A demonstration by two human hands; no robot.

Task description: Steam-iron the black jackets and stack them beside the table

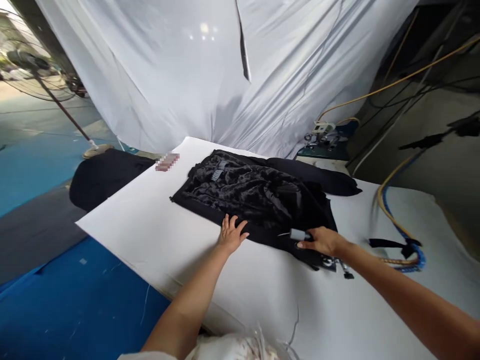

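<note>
A black garment (258, 195) of crinkled, shiny fabric lies spread on the white table, with a grey patch of lettering near its far left end. My left hand (231, 234) rests on its near edge, fingers spread and pressing down. My right hand (324, 241) is closed around a tool with a grey cylindrical front (299, 234) and a thin pale tip pointing left, low over the garment. The fingers hide most of the tool's handle, so its exact kind does not show. Below my right wrist, a metal fitting (345, 270) with a dark knob sticks out.
Yellow and blue hoses (399, 225) loop at the right of the white table (142, 227). A white curtain (180, 75) hangs behind. Dark cloth (108, 180) lies beyond the left edge, near a standing fan (28, 61). A small machine (324, 131) stands at the back right.
</note>
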